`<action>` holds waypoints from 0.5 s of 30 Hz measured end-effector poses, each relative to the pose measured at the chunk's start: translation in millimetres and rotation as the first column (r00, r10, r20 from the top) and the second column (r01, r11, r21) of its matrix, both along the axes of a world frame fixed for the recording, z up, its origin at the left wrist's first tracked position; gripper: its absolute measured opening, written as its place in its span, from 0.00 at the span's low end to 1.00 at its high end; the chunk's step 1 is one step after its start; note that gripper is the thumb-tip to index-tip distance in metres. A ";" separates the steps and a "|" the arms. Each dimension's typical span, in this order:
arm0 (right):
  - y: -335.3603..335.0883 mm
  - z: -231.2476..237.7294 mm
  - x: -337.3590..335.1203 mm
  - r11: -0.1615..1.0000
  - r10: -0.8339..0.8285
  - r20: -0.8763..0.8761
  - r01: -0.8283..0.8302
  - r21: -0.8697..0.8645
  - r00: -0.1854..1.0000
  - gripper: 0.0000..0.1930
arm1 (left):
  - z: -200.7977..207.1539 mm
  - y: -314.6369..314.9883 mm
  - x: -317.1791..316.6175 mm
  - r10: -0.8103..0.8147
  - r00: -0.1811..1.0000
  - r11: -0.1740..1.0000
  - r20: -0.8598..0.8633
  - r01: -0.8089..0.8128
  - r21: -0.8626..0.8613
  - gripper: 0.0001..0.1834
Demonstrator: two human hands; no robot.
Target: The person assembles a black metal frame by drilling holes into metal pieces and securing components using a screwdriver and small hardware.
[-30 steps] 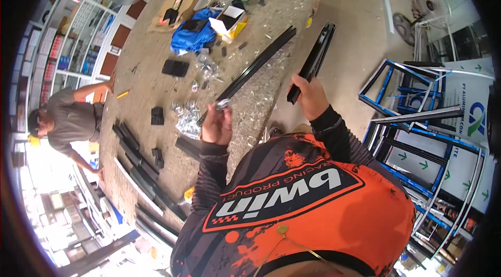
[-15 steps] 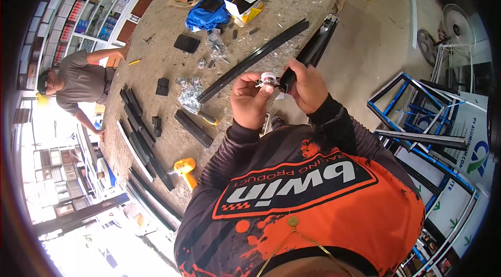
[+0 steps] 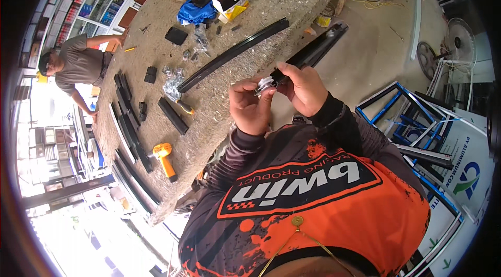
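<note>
My left hand (image 3: 249,106) pinches a small white roller (image 3: 265,83) with a metal bracket between thumb and fingers. Wrapped round the near end of a long black aluminium profile (image 3: 316,47) is my right hand (image 3: 303,89). The roller sits right at that end of the profile; whether it is inside the channel is hidden by my fingers. From my hands the profile slants up and away to the right, past the table's edge.
On the worn table (image 3: 209,94) lie a long black profile (image 3: 235,53), shorter black pieces (image 3: 172,115), a yellow drill (image 3: 165,161), a screwdriver (image 3: 185,107), a plastic bag of parts (image 3: 172,86) and a blue cloth (image 3: 195,12). A person (image 3: 83,63) stands across it. Blue-edged frames (image 3: 396,105) lean at right.
My body and view have shifted to the right, away from the table. The profile has swung further out to the right, and the roller is now closer against its end.
</note>
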State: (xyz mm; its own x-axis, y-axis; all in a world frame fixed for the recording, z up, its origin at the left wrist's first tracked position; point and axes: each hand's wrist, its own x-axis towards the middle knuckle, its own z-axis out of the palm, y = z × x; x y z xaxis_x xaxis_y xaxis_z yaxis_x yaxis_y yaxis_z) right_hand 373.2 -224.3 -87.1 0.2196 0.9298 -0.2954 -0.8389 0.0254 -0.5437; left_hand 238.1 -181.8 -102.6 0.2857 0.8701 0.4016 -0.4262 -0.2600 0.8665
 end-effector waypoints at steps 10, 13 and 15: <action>-33.7 5.4 16.1 0.989 0.014 0.123 -0.031 0.142 0.992 0.05 | 12.3 -8.1 -0.4 0.295 0.873 0.740 -0.388 0.049 0.671 0.20; -39.6 -1.7 19.6 0.973 0.056 0.162 -0.090 0.211 0.985 0.07 | 17.2 -17.7 1.9 0.280 0.878 0.773 -0.388 0.034 0.634 0.21; -42.2 4.0 20.9 0.957 0.075 0.082 -0.095 0.274 0.994 0.10 | 16.7 -15.6 0.8 0.201 0.898 0.803 -0.392 0.079 0.591 0.21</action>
State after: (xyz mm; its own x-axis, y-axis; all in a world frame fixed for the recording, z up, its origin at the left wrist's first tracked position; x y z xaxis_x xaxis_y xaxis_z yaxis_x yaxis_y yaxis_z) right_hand 394.0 -266.4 -83.2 0.1467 0.9891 -0.0103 -0.8044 0.1132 -0.5831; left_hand 238.9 -197.3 -85.9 0.4990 0.5306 0.6852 -0.0272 -0.7807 0.6243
